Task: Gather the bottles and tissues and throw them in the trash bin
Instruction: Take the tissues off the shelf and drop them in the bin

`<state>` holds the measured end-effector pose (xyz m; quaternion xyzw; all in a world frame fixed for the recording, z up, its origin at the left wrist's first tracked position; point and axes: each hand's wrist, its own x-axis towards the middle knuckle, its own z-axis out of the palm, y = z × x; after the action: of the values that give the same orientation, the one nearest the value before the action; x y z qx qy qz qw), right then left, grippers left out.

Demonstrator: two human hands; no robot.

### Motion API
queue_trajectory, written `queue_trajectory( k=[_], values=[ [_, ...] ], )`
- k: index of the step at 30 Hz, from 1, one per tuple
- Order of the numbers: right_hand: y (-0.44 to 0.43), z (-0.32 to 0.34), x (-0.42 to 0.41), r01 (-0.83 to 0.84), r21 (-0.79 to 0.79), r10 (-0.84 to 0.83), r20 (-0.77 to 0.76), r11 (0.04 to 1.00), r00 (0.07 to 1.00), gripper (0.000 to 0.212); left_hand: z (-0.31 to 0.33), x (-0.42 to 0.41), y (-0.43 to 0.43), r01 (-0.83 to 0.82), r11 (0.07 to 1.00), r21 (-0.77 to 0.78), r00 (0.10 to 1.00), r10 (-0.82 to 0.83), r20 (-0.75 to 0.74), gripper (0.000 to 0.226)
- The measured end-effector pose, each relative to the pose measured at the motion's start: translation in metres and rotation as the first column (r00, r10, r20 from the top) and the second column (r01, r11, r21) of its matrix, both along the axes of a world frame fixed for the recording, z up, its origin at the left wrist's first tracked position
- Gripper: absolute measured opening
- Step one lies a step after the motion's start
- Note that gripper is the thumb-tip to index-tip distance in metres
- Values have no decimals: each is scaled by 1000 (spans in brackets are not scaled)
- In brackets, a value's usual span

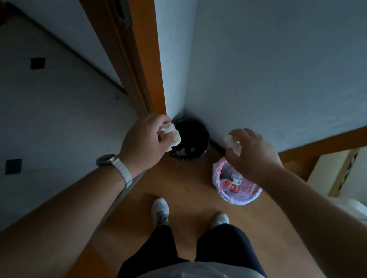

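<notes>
So L hand (143, 139) grips L tissue (173, 137) in palm, R hand (254, 154) pinches R tissue (232, 143) at fingertips.

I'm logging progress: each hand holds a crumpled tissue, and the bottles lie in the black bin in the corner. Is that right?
Not quite. The head view shows the bottles in the white-lined bin beside it; in the black bin only white scraps show. The left hand and right hand do each hold a crumpled tissue.

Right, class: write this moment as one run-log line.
left hand: holds crumpled tissue, over black bin | right hand: pinches second tissue, over lined bin | bottles: in lined bin
</notes>
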<state>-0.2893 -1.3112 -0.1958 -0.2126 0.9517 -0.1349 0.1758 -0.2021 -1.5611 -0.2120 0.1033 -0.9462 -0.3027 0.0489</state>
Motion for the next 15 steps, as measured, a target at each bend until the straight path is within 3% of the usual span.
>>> queue_trajectory(
  k=[7, 15],
  values=[
    [-39, -68, -24, 92, 22, -92, 8, 996, 996, 39, -81, -32, -6, 90, 994, 62, 985, -98, 139, 30],
    [-48, -222, -66, 163, 16, -163, 114, 987, 980, 37, -225, -92, -8, 64, 997, 54, 960, -76, 271, 29]
  ],
)
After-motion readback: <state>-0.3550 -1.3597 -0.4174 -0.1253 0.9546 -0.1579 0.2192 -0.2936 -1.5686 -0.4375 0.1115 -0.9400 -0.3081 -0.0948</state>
